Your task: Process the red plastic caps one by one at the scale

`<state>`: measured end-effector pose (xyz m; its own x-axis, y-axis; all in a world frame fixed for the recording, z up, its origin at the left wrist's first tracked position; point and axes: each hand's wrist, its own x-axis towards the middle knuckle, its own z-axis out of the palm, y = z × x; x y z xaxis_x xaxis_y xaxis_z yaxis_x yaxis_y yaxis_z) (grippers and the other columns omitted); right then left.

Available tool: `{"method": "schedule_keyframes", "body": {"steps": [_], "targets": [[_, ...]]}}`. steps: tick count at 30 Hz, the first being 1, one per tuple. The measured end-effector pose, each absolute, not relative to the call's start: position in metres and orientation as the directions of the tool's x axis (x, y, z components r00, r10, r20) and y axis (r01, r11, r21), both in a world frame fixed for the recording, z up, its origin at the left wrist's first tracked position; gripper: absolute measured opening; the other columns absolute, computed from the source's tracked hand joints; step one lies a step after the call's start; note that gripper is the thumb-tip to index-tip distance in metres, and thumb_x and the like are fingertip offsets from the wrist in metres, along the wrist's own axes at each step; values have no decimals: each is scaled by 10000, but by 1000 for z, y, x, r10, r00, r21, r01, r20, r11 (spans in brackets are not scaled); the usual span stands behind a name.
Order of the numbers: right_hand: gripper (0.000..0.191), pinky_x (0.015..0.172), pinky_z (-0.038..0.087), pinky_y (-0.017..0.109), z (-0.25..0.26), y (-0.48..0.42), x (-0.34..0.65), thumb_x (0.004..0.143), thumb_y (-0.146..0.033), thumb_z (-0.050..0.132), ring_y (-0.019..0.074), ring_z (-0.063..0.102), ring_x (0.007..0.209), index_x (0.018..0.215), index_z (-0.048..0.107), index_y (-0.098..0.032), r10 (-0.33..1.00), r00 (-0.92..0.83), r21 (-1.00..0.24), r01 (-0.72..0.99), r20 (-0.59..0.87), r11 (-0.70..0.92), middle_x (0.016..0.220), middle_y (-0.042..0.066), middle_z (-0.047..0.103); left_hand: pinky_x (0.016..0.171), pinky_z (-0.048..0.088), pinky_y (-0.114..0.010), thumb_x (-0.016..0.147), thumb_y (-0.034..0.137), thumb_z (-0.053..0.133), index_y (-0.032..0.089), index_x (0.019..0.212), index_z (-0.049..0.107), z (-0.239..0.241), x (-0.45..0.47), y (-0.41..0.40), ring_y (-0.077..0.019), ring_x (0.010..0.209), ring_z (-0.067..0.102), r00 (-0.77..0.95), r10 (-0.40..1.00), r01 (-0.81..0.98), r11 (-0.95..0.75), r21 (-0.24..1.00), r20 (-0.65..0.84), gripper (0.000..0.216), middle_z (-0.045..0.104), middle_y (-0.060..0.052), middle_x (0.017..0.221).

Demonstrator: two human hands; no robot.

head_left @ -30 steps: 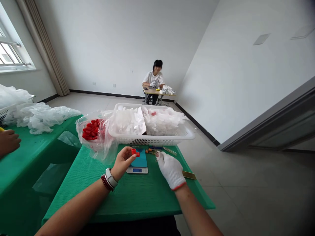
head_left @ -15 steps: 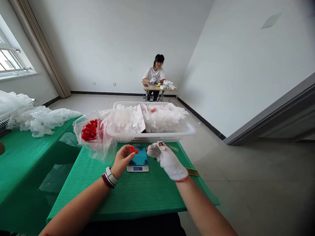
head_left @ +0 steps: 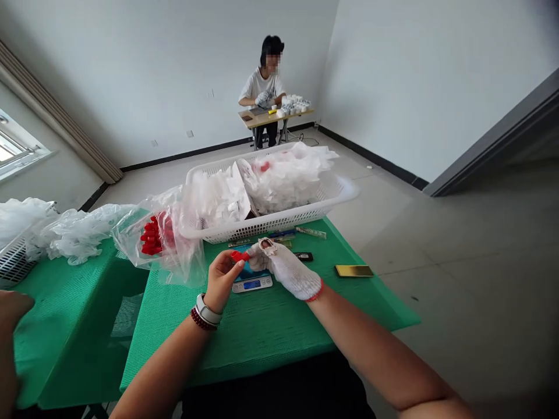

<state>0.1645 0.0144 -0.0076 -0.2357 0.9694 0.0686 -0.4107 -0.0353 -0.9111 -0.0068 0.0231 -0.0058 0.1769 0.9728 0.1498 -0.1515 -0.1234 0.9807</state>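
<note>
My bare left hand (head_left: pixel 223 276), with a watch on the wrist, pinches a small red plastic tee fitting (head_left: pixel 238 256) between thumb and fingers. My right hand (head_left: pixel 283 266) wears a white knitted glove with a hole near the thumb. Its closed fingertips meet the right end of the fitting; whatever else they hold is hidden. Both hands are above a digital scale (head_left: pixel 253 285) with a blue-reflecting plate, partly covered by them. Left of the hands, a clear plastic bag (head_left: pixel 187 262) contains many red fittings (head_left: pixel 152 237).
A white basket (head_left: pixel 279 221) full of clear bags stands behind the scale. On the green-covered table (head_left: pixel 244 343) lie a yellow strip (head_left: pixel 353 270), a black object (head_left: pixel 304 256) and pens. Another person's hand (head_left: pixel 15 308) shows at the left edge. A co-worker (head_left: pixel 262 87) sits at a far table.
My view has tilted and shifted. My gloved right hand has come left to the red fitting, closing the gap between my hands. Another person's hand reaches further in at the left edge.
</note>
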Motion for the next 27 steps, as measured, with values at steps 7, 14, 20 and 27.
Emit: {"method": "schedule_keyframes", "body": {"steps": [7,14,20,27], "targets": [[391,745,481,298,-7,6,175,939,-498,462,171,608,786,909,663,-164,946,-241,-964,-203,217,169,863,53,664,762,508,-268,741,342,774,171,934,678,-11,-9,21,-164,841,635,200,967,-84,-146,986,160,275,687,-50,904],[369,690,418,266,21,-5,183,960,-425,444,158,557,720,808,660,-168,868,-285,-858,210,406,470,751,24,634,795,520,-309,779,349,738,165,958,675,-11,-14,23,-189,861,659,257,954,15,-167,986,157,264,718,-74,917],[289,750,455,291,18,-8,183,942,-369,481,177,590,762,845,691,-195,812,-358,-817,188,460,546,811,36,671,809,512,-333,761,437,734,163,938,668,-1,-14,20,-209,869,652,319,939,31,-144,989,127,333,713,-84,925],[228,690,484,284,12,-8,183,893,-371,578,173,608,751,888,701,-179,851,-352,-886,108,390,450,857,54,679,533,329,-230,860,488,601,156,759,609,8,-16,14,-106,570,423,413,896,235,-278,931,163,347,497,20,611]]}}
